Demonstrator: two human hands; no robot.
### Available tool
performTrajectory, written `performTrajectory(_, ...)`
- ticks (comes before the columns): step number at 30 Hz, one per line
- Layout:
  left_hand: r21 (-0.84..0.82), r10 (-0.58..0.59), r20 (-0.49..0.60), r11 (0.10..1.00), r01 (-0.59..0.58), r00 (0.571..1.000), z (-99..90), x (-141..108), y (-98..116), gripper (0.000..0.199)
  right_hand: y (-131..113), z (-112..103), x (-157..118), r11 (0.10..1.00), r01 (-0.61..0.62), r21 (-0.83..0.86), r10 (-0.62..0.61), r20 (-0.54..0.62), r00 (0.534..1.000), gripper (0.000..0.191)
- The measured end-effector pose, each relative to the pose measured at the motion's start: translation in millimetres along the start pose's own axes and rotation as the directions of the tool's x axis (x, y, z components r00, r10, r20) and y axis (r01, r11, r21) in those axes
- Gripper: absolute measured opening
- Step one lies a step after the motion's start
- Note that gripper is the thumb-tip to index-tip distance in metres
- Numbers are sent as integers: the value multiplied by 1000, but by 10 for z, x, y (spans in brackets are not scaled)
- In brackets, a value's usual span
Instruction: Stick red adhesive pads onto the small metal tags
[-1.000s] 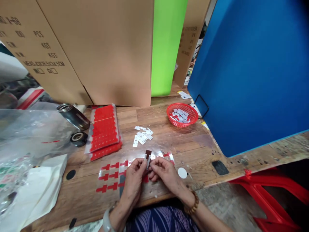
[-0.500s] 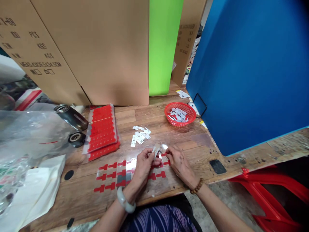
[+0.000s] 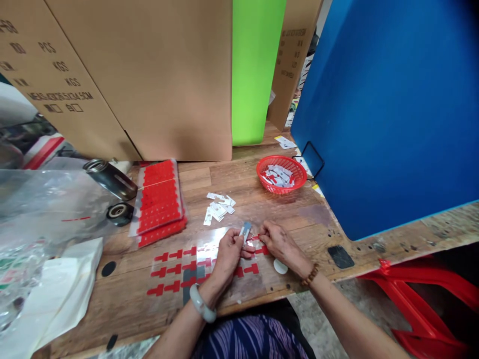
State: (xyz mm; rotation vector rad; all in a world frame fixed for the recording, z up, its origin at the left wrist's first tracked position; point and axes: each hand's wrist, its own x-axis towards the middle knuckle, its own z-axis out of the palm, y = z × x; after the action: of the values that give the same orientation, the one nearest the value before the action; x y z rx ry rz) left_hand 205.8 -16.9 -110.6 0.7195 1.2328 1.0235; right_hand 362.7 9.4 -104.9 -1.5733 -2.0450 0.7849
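Between the thumb and fingers of my left hand is a small grey-and-white card, tilted upward above a clear sheet. Rows of red T-shaped stickers lie on that sheet. My right hand is closed in a pinch at the end of a red sticker on the sheet's right side; its fingertips are partly hidden. A white round disc lies just below the right hand. Several white cards are scattered in a loose pile beyond my left hand.
A red basket holds more cards at the back right. Stacked red sticker sheets, a dark flask and its lid are on the left. Cardboard and a blue panel stand behind and right.
My left hand has moved slightly right, and the card in it is turned more upright, with a grey face showing. The white disc has come into view under my right hand.
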Motion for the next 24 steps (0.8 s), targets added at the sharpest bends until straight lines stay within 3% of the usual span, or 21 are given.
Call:
performTrajectory(7, 1, 1, -11, 1000, -1, 1000, 6, -11, -30, 28, -81, 51, -193, 995, 99, 4, -98, -135, 986, 15)
performTrajectory(12, 22, 13, -30, 1000, -12, 999, 18, -19, -38, 28, -65, 109, -228, 995, 94, 23, -88, -185, 979, 18)
performTrajectory(18, 72, 59, -56, 996, -55, 997, 39, -7, -47, 24, -15, 177, -294, 990, 144, -13, -144, -181, 973, 20)
performTrajectory(24, 65, 74, -81, 996, -69, 994, 57, -3, -21, 23, 41, 143, -374, 979, 194, 53, -184, -155, 971, 18)
